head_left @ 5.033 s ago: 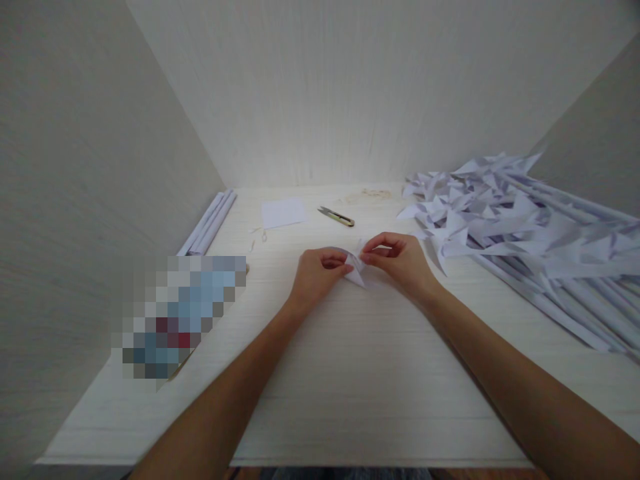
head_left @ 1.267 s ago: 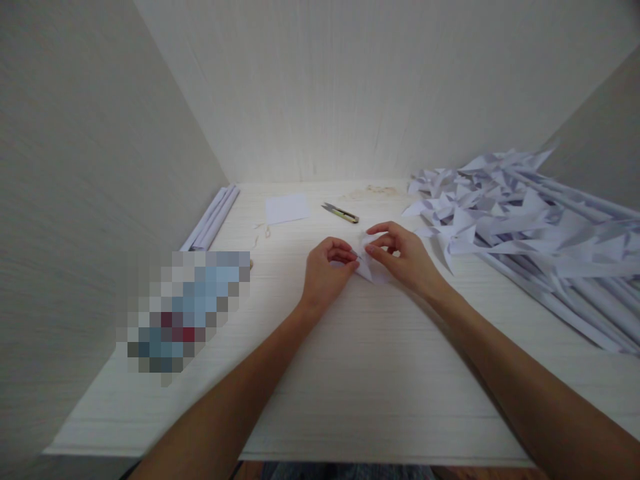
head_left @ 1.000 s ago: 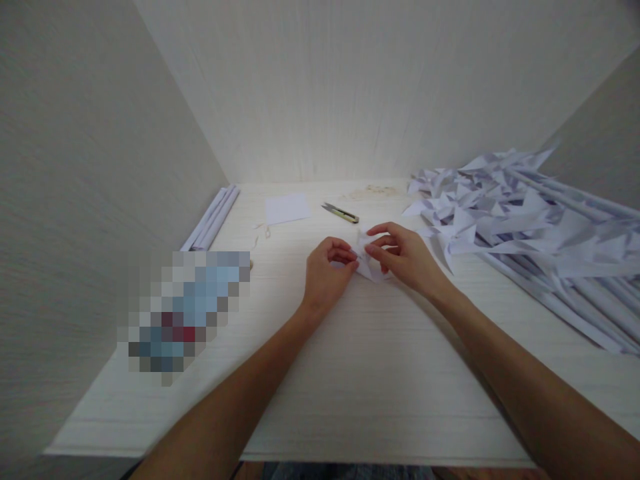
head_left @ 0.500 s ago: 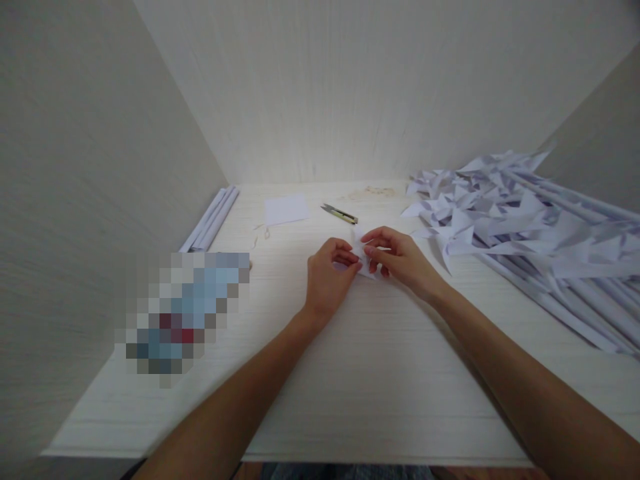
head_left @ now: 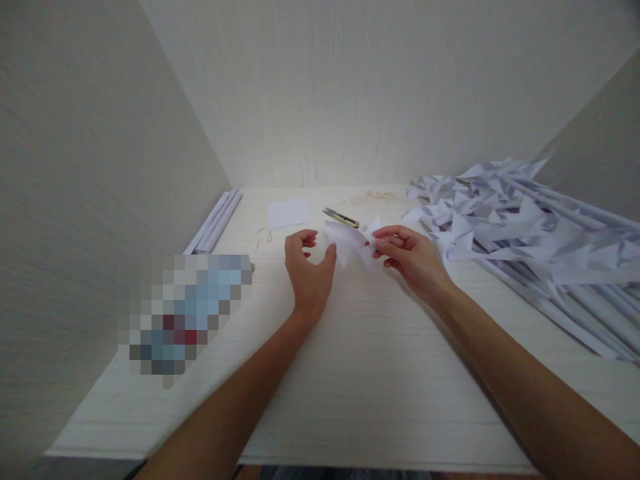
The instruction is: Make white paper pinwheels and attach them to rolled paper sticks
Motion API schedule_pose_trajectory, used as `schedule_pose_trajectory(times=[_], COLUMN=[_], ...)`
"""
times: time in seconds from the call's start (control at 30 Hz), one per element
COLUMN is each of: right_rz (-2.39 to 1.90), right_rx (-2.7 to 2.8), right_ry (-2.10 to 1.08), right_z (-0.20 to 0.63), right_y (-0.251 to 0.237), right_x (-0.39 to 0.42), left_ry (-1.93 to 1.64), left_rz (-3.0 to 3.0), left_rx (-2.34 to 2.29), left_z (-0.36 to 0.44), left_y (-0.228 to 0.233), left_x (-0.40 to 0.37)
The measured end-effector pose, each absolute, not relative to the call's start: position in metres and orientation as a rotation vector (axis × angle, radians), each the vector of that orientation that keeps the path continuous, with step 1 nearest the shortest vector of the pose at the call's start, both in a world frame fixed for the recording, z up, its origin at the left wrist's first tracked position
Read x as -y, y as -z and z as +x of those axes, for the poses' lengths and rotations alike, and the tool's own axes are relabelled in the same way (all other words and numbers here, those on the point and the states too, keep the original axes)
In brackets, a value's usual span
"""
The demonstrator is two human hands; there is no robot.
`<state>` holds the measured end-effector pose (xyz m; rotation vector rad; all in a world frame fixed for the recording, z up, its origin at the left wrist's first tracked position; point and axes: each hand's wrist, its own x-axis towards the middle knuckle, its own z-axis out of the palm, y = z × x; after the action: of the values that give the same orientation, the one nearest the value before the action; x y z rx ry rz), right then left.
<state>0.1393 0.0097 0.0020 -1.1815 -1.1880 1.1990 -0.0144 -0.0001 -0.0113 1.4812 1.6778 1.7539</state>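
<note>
1. Your right hand pinches the folded paper piece between thumb and fingers, at its right-hand corner. Keep that pinch small and firm, because it alone carries the piece clear of the counter.

2. Your left hand stands open just beside the piece, thumb up near its lower left edge, fingers curled and holding nothing. Whether the thumb tip touches the paper cannot be told. Bring it in from the side, not from above, so the points are not flattened.

3. The piece hangs above the middle of the counter, pointed flaps spread leftward from your right fingers. Turn it slowly; thin paper is likely to crease wherever it is squeezed.

4. Just behind the piece lies a small pair of snips, and further left a flat square of paper with a bit of thread beside it. Mind the blades when you lower your hands.

5. To the right a heap of finished paper pinwheels on rolled sticks reaches close to your right wrist. Keep your elbow in.

6. At the far left, rolled paper sticks lie along the wall.
</note>
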Motion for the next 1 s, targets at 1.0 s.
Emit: schedule_pose_trajectory(times=[1.0], right_rz=[-1.101], right_rx=[1.282], right_ry=[-1.218], right_z=[0.115], right_y=[0.006], right_x=[0.001], left_ry=[-1.612], left_rz=[1.132], left_rx=[-1.544], left_z=[-0.028], left_y=[0.019], left_x=[-0.023])
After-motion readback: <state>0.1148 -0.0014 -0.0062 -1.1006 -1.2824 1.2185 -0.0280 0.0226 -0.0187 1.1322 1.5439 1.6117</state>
